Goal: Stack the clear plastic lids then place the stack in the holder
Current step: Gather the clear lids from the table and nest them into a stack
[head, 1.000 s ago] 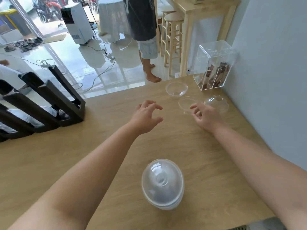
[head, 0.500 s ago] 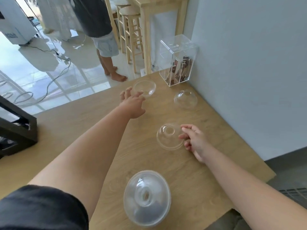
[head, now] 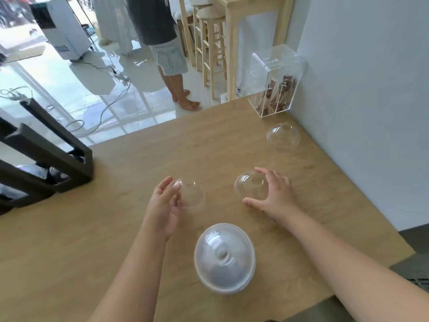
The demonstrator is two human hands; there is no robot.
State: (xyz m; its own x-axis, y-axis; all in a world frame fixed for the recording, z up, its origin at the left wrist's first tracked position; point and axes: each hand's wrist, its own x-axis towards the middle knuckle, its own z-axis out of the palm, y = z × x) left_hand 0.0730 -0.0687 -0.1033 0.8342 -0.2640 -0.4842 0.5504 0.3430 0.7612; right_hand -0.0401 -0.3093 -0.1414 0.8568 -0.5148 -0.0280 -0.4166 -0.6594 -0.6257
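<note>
On the wooden table (head: 92, 240), a stack of clear dome lids (head: 224, 256) sits near me, between my forearms. My left hand (head: 163, 205) holds one clear dome lid (head: 191, 196) by its left rim, just above the table. My right hand (head: 272, 197) curls around another clear dome lid (head: 250, 185), thumb in front and fingers behind it. A third loose dome lid (head: 283, 135) rests dome-up near the wall at the far right. The black slotted holder (head: 58, 159) stands at the table's left edge.
A clear acrylic box (head: 277, 80) with brown sachets stands in the far right corner against the grey wall. Beyond the table's far edge a person stands barefoot on the tiled floor, near wooden stools (head: 209, 43) and cables.
My left hand came back from the far edge, bringing a lid with it. My right hand turned its lid dome-up and now cups it. The camera swung left.
</note>
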